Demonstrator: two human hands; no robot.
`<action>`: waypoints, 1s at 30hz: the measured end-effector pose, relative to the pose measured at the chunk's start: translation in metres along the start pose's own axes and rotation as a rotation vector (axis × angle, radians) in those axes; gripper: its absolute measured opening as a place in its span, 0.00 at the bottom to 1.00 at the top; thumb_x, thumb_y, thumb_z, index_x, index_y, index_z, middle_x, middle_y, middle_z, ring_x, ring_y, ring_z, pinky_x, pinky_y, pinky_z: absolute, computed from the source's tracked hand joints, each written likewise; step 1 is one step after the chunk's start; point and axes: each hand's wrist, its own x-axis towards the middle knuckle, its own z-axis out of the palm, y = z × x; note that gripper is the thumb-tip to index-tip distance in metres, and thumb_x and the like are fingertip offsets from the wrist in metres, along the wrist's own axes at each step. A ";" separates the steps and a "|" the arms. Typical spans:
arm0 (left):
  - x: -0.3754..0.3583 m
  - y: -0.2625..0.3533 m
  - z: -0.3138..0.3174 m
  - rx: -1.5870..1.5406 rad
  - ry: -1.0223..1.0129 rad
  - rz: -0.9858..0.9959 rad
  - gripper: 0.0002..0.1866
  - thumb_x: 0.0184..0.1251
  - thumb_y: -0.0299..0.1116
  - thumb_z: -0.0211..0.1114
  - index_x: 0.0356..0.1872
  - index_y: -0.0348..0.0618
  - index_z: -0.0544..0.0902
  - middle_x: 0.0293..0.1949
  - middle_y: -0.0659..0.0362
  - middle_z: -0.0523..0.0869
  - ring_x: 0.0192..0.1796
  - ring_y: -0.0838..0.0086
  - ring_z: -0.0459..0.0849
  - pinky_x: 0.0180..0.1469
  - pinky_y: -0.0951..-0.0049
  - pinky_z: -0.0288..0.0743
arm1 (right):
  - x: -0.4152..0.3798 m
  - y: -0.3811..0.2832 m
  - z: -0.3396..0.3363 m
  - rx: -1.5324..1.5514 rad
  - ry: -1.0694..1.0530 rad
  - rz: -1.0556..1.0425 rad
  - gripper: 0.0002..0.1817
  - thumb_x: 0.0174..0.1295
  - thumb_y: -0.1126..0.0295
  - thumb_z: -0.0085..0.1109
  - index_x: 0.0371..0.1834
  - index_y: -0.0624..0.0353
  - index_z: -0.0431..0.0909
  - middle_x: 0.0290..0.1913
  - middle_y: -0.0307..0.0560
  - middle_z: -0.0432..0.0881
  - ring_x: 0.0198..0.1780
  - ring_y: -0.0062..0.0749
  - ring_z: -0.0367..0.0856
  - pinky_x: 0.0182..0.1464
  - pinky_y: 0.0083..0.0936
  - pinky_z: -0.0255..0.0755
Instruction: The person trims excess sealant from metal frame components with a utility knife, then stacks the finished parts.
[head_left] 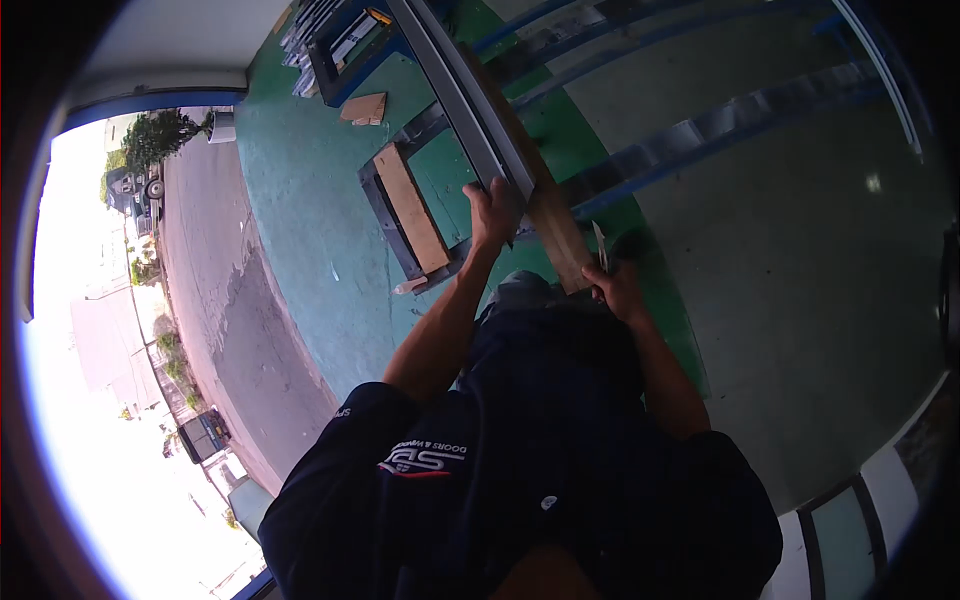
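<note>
My left hand (pixel 491 213) is wrapped round the near end of a long dark grey metal profile (pixel 455 95), which runs away toward the top. Beside it on the right lies a long wooden board (pixel 556 228), its near end close to my body. My right hand (pixel 617 287) is closed at that end of the board. A thin pale piece (pixel 600 240) sticks up by its fingers; whether the hand grips this piece, the board or both is unclear.
Blue-edged rails (pixel 700 145) cross at the right. A shorter wooden board (pixel 412 210) rests on a dark frame support at the left. A cardboard piece (pixel 364 108) lies on the green floor (pixel 300 190). Farther left, a road (pixel 205 230) shows through an opening.
</note>
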 end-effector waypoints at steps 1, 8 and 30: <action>-0.003 0.003 -0.001 -0.018 -0.022 0.000 0.26 0.81 0.49 0.62 0.52 0.33 0.64 0.48 0.40 0.83 0.51 0.60 0.85 0.52 0.60 0.81 | 0.001 0.003 0.002 -0.026 0.012 -0.004 0.15 0.67 0.61 0.70 0.32 0.63 0.84 0.24 0.37 0.81 0.21 0.21 0.77 0.25 0.26 0.68; -0.009 0.014 -0.035 -0.457 -0.288 -0.122 0.21 0.87 0.44 0.55 0.67 0.40 0.70 0.54 0.53 0.83 0.54 0.70 0.83 0.55 0.68 0.80 | -0.006 0.020 0.017 -0.091 0.180 -0.035 0.14 0.65 0.61 0.72 0.32 0.62 0.84 0.22 0.37 0.80 0.22 0.20 0.77 0.26 0.26 0.67; 0.022 0.032 -0.057 0.573 -0.078 0.671 0.40 0.60 0.41 0.83 0.70 0.38 0.75 0.67 0.43 0.79 0.70 0.52 0.77 0.74 0.49 0.67 | -0.006 0.003 0.009 -0.082 0.178 0.044 0.13 0.63 0.63 0.75 0.43 0.60 0.88 0.21 0.30 0.75 0.21 0.13 0.70 0.24 0.20 0.59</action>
